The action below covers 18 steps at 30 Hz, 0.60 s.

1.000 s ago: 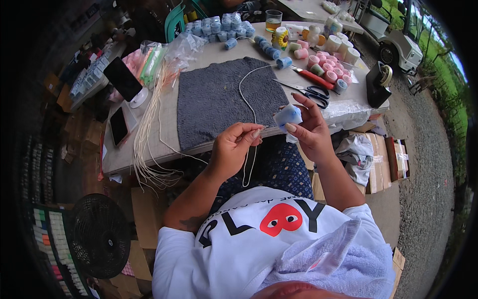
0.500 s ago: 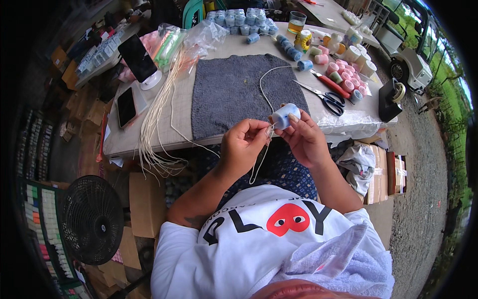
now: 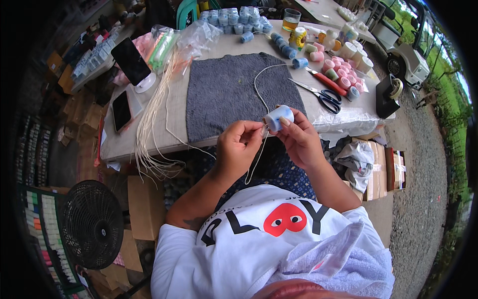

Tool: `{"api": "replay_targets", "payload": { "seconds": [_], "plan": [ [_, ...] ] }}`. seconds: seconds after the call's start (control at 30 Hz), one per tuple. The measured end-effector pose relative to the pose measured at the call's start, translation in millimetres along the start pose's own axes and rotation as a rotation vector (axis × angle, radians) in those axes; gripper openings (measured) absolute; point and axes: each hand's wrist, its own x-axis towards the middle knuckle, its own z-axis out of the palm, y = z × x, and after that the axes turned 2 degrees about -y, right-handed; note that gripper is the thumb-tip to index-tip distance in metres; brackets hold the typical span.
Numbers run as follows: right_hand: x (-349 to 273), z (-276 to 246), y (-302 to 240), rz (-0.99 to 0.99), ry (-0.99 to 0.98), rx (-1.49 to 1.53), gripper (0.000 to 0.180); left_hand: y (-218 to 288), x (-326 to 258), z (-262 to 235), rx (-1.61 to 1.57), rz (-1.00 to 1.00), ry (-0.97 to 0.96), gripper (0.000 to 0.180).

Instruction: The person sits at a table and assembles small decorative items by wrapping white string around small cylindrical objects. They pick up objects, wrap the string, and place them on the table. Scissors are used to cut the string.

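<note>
A small pale-blue and white cup-shaped piece [image 3: 279,118] lies tilted on its side in my right hand [image 3: 301,143], the thumb and fingers closed round it. At its left end, my left hand [image 3: 240,144] is closed in a pinch on a thin white cord [image 3: 256,167]. A loop of this cord hangs below toward my lap. Another length curves up over the grey cloth [image 3: 226,87] to a blue cup-shaped piece [image 3: 300,63] near the cloth's far right corner. My fingers partly hide where cord and piece meet.
Scissors [image 3: 318,93] and red-handled pliers [image 3: 328,82] lie right of the cloth, near several pink pieces [image 3: 343,72]. A tape dispenser [image 3: 387,97] stands at the right edge. Leftward are a cord bundle [image 3: 154,119], a phone [image 3: 122,110] and a propped tablet [image 3: 130,61]. A glass [image 3: 291,20] stands behind.
The blue piece has turned slightly in my right hand, showing more of its side. My left fingers stay at its end with the cord. The whole view has shifted a little.
</note>
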Motion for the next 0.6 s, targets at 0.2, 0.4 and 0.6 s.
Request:
{"api": "replay_targets", "payload": {
  "seconds": [0.2,0.4,0.6],
  "plan": [
    [-5,4,0,-0.096,0.006,-0.202,0.047,-5,1,-1,-0.12,0.022,-0.117,0.028],
    [-4,0,-16,-0.153,0.02,-0.24,0.051,-10,-5,-4,-0.228,-0.098,-0.244,0.042],
    [-5,1,-16,-0.181,-0.004,-0.326,0.051,-6,-3,-7,-0.158,-0.306,-0.339,0.023]
  ]
}}
